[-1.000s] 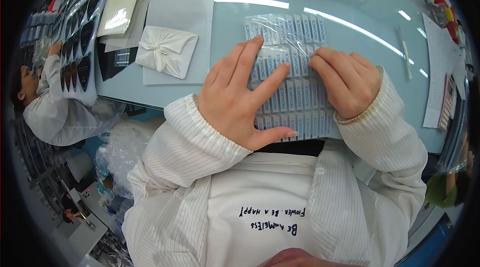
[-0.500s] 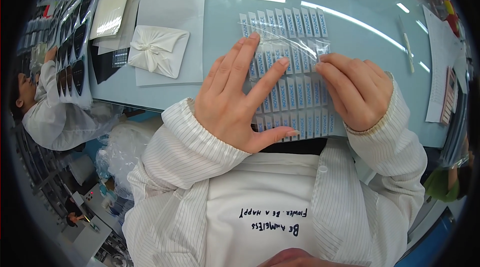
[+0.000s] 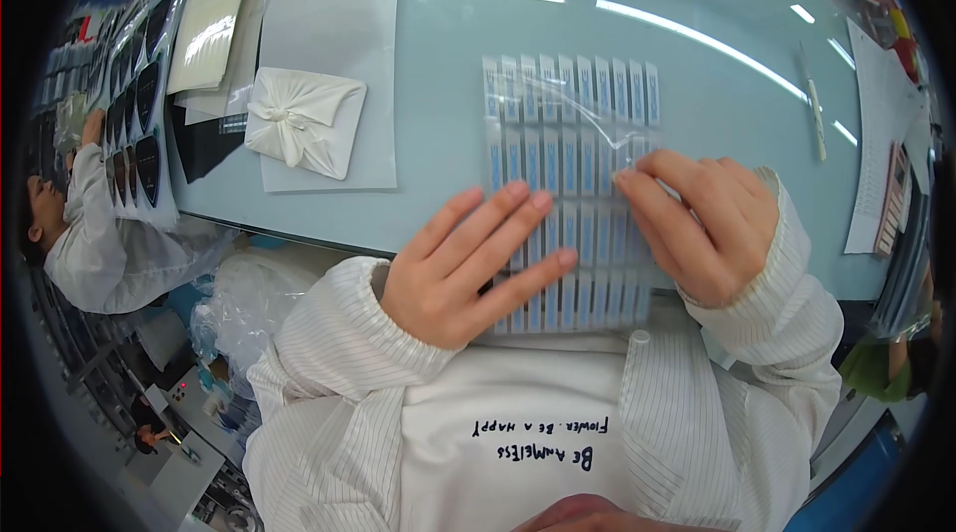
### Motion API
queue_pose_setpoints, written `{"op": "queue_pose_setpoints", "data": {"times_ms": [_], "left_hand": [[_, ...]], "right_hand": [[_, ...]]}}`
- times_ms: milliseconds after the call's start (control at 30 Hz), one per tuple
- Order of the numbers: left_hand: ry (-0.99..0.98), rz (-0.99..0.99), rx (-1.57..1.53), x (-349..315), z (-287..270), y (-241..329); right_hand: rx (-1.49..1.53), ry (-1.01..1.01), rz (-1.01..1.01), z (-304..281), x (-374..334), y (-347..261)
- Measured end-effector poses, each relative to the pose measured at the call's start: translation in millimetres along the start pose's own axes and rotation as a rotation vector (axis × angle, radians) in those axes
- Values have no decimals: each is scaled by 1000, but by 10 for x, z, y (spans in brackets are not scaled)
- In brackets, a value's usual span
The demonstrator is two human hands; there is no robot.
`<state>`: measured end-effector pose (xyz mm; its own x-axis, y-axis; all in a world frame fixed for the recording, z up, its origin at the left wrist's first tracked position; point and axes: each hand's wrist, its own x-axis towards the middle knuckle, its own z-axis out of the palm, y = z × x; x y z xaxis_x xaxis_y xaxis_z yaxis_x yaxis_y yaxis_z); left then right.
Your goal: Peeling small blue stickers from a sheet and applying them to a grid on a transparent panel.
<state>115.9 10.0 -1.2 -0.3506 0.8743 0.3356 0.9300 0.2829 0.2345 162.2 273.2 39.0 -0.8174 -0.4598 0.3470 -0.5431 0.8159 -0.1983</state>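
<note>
In front of me lies a sheet of narrow white labels with blue print, set out in rows, its near end at the table's front edge. Clear film over it shows a bright crease running toward my right fingertips. My left hand rests across the sheet's left side, palm down, fingers spread and holding nothing. At the right edge, my right hand has thumb and forefinger pinched together on the film. Those fingertips partly hide the spot they grip.
Left of the sheet, a knotted white cloth pad lies on pale paper. Cream sheets are stacked beyond. At right are a slim white pen-like tool and papers. A co-worker sits at far left.
The label sheet has slid toward me. My left hand has drawn back nearer along it, and my right hand has come nearer too, still pinched.
</note>
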Motion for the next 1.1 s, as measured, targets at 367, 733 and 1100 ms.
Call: {"op": "queue_pose_setpoints", "data": {"times_ms": [367, 733, 1100], "left_hand": [[-4, 4, -157, -58, -207, -12], [-47, -33, -145, -142, -137, -38], [-37, -40, -134, -159, -160, -4]], "right_hand": [[40, -48, -114, -104, -27, -2], [42, -50, -125, -32, -24, -8], [41, -41, -122, -56, -40, -4]]}}
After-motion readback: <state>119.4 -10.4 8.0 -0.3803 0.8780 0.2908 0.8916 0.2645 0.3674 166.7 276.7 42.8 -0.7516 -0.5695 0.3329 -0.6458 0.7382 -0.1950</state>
